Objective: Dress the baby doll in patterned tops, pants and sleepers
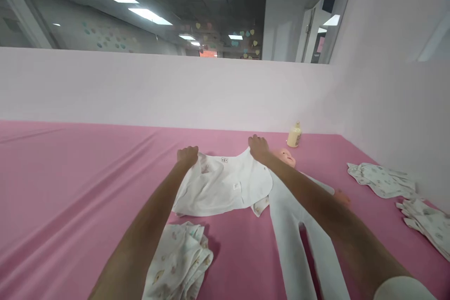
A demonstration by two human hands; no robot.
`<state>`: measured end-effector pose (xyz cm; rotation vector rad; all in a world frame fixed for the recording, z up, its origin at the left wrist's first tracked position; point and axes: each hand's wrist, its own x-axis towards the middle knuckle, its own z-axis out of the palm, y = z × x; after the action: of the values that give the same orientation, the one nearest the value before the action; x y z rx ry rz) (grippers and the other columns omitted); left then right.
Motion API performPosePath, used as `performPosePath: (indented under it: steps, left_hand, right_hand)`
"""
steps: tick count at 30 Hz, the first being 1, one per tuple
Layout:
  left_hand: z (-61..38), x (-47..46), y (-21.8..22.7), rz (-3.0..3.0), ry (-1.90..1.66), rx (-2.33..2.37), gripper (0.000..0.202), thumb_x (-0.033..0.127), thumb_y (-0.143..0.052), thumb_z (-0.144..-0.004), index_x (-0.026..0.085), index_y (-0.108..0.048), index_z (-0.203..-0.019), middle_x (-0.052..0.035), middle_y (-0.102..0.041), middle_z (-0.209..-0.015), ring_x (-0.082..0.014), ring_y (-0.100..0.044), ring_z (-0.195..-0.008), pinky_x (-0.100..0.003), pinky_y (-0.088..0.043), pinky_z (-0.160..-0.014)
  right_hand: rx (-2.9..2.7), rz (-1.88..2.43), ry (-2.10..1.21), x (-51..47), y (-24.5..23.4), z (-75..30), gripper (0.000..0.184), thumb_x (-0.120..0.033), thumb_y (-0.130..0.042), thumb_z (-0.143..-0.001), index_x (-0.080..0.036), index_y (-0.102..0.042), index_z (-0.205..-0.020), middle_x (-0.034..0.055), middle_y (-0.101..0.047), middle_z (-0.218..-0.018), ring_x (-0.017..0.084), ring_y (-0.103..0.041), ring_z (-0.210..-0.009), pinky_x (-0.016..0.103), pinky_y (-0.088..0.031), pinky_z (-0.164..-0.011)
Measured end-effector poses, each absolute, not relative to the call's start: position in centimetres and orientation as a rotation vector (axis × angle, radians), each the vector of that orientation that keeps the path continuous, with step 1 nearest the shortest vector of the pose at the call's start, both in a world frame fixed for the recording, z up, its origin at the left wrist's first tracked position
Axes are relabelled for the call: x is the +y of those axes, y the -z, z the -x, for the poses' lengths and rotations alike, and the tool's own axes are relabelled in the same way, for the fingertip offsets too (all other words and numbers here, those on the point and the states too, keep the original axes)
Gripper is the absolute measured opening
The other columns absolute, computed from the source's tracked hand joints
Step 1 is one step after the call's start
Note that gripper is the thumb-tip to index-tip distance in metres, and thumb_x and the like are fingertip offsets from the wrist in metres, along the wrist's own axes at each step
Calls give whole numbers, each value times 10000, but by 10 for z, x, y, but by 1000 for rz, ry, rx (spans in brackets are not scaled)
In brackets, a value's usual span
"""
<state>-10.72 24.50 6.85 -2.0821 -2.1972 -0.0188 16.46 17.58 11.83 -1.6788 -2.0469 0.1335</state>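
A small white baby top point(225, 187) is stretched between my two hands above the pink sheet, its label side toward me. My left hand point(188, 155) is closed on the top's upper left corner. On the opposite corner, my right hand point(259, 148) grips the cloth. Beneath my right forearm lies a baby doll point(285, 157) in a white outfit point(291, 218), legs toward me; the arm covers part of its head and body. Nearer to me, beside my left forearm, is a folded printed baby garment point(179, 260).
A pale yellow bottle point(294, 135) stands by the back wall. Two printed garments, one farther back point(381, 179) and one nearer point(427, 225), lie along the right wall. The pink sheet point(70, 187) has long creases on the left. A window point(147, 14) runs above the wall.
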Motion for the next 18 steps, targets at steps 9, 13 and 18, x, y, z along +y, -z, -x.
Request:
performPosePath:
  steps: [9, 13, 18]
  left_hand:
    - [40, 188, -75, 2302, 601, -1975, 348, 194, -306, -904, 153, -618, -1052, -144, -641, -1121, -261, -574, -1039, -361, -415, -859]
    - [-22, 103, -80, 2945, 1064, -2007, 258, 327, -437, -866, 191, -635, -773, -36, -666, -820, -200, -589, -784, -309, -432, -743]
    - [-72, 58, -46, 3431, 1484, -2523, 395, 506, -503, -877, 168, -617, -709, -37, -618, -720, -149, -537, -643, -296, -438, -700]
  right_hand:
    - [-2008, 1618, 39, 120, -111, -233, 185, -274, -419, -908, -178, -560, -835, 90, -620, -940, 206, -565, -863, 328, -419, -754]
    - [-1644, 1766, -514, 48, -95, -294, 271, -381, -456, -879, -191, -518, -698, 15, -576, -736, 148, -524, -684, 286, -412, -634]
    - [-1044, 1587, -1089, 13, -65, -326, 178, -339, -583, -805, -178, -623, -738, 69, -683, -865, 197, -647, -876, 339, -495, -867]
